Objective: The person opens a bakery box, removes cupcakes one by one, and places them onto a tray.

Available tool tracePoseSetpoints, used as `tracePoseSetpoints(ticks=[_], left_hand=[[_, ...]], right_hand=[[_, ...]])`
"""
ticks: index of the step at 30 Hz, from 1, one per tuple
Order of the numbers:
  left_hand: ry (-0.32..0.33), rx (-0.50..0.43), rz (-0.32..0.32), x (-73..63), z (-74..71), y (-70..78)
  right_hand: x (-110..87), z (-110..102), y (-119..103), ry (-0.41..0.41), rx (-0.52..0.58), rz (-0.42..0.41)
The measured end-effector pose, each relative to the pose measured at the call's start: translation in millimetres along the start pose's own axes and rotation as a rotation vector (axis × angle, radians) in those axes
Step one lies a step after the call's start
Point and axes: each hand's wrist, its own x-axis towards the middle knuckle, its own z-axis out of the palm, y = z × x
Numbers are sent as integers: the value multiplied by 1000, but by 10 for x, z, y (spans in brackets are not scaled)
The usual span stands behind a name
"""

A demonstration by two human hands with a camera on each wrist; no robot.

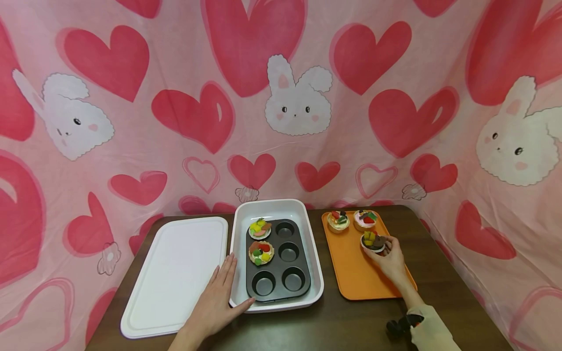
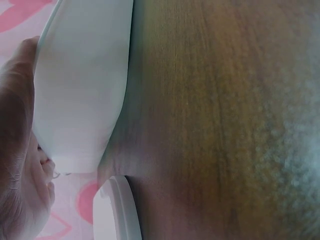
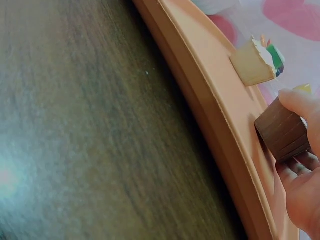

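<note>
In the head view my right hand [image 1: 392, 263] pinches a cupcake topped with yellow fruit and chocolate [image 1: 372, 242], over the orange tray [image 1: 351, 280]. The right wrist view shows its brown fluted base [image 3: 284, 131] between thumb and fingers, tilted close above the tray. My left hand [image 1: 214, 298] rests at the near left corner of a white basin [image 1: 314, 258], fingers straight along the rim and thumb on the front edge. Inside the basin sits a dark muffin tin [image 1: 277, 267]. Two fruit-topped cupcakes [image 1: 261, 228] [image 1: 261, 253] fill its back left and middle left cups.
Two more decorated cupcakes [image 1: 338, 222] [image 1: 365, 221] stand at the back of the orange tray. A white lid or board [image 1: 175, 273] lies left of the basin on the brown wooden table [image 1: 281, 331]. A pink heart-patterned cloth [image 1: 290, 161] hangs behind the table.
</note>
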Motion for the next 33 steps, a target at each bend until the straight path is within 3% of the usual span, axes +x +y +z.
tracePoseSetpoints(ticks=[12,22,33], left_hand=[[-16,-9,-12,15,5,-1],[-13,-10,-9,9,-1,-5],[-12,-4,0,11,1,-7]], right_hand=[[-11,-15,12,3,-60,-13],[-36,-53,-8,35,-144,-73],[-46,-160,89,21,-392,-255]])
